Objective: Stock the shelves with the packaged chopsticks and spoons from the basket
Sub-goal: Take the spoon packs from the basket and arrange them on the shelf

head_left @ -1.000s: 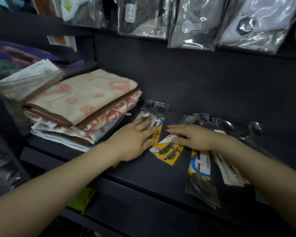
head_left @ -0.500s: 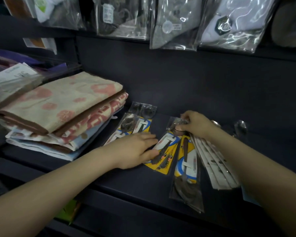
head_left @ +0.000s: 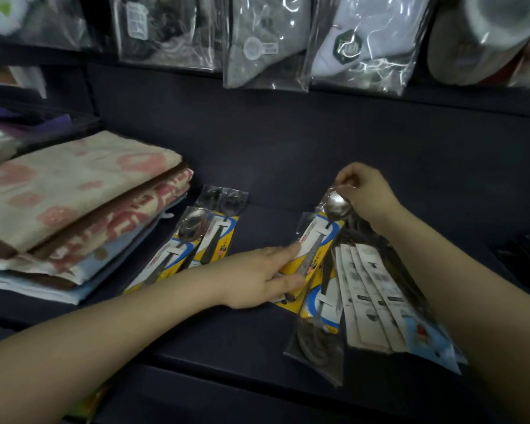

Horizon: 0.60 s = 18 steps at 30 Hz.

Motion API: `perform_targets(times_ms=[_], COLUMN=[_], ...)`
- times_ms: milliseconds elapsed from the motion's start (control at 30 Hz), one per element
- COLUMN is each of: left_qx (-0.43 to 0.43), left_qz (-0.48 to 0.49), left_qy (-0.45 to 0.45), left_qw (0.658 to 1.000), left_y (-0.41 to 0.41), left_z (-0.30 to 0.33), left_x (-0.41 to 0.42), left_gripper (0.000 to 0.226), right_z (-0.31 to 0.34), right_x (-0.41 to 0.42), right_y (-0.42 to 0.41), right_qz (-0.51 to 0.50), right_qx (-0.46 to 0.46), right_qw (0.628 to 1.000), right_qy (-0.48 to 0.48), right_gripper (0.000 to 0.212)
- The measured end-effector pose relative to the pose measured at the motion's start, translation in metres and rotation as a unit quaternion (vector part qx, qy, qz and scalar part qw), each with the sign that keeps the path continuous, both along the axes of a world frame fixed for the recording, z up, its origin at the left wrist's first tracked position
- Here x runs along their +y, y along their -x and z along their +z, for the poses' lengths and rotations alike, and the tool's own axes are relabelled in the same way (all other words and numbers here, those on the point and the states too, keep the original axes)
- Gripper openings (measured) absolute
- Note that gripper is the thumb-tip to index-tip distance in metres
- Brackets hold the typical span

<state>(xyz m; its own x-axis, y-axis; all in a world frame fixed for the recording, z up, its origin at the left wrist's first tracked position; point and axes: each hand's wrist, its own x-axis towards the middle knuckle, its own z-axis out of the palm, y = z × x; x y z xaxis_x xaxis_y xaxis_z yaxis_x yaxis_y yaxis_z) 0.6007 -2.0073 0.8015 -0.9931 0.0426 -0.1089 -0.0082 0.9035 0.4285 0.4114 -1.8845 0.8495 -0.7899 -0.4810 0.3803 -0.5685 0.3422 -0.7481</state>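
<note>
We are finding stocking well under way: two spoon packets lying on the shelf beside folded towels. The right hand is pinching the spoon pack; the left hand is pressing it, fingers extended. Chopstick packets are awaiting straightening (basket unseen).

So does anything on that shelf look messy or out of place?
A bit untidy. The white-backed packets under the right hand are fanned out crookedly, overhanging the shelf edge. The spoon packs by the folded towels lie neater.
</note>
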Motion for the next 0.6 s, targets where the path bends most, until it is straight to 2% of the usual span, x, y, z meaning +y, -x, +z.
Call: perform_targets(times_ms=[100,167,267,300,367,433,467,533,600], left_qx=[0.083,0.168,0.242,0.258,0.272,0.255,0.242,0.213,0.183], left_qz=[0.035,0.094,0.17,0.191,0.214,0.199,0.185,0.155,0.132], left_qy=[-0.058,-0.133,-0.227,-0.234,-0.23,-0.172,-0.094,0.06,0.089], left_qw=[0.994,0.972,0.928,0.918,0.91,0.93,0.948,0.963,0.97], left_y=[-0.004,-0.009,-0.018,-0.021,-0.027,-0.034,-0.038,-0.046,-0.054], left_z=[0.008,0.011,0.01,0.01,0.009,0.005,0.001,-0.006,-0.008], left_x=[0.003,0.0,-0.01,-0.013,-0.021,-0.029,-0.033,-0.042,-0.047], left_gripper=[0.063,0.054,0.044,0.044,0.041,0.033,0.034,0.049,0.07], right_z=[0.005,0.008,0.012,0.01,0.003,-0.008,-0.012,-0.022,-0.031], right_x=[-0.006,-0.02,-0.047,-0.056,-0.072,-0.084,-0.091,-0.101,-0.108], right_y=[-0.007,-0.017,-0.035,-0.039,-0.047,-0.049,-0.046,-0.038,-0.031], right_qz=[0.033,0.047,0.123,0.155,0.169,0.14,0.125,0.098,0.079], right_qx=[-0.03,-0.091,-0.253,-0.297,-0.316,-0.297,-0.304,-0.334,-0.367], right_qw=[0.997,0.985,0.924,0.907,0.922,0.944,0.944,0.937,0.927], right_qy=[0.056,0.142,0.259,0.256,0.149,0.036,0.012,0.002,0.015], right_gripper=[0.03,0.023,0.005,0.006,0.011,0.017,0.021,0.025,0.026])
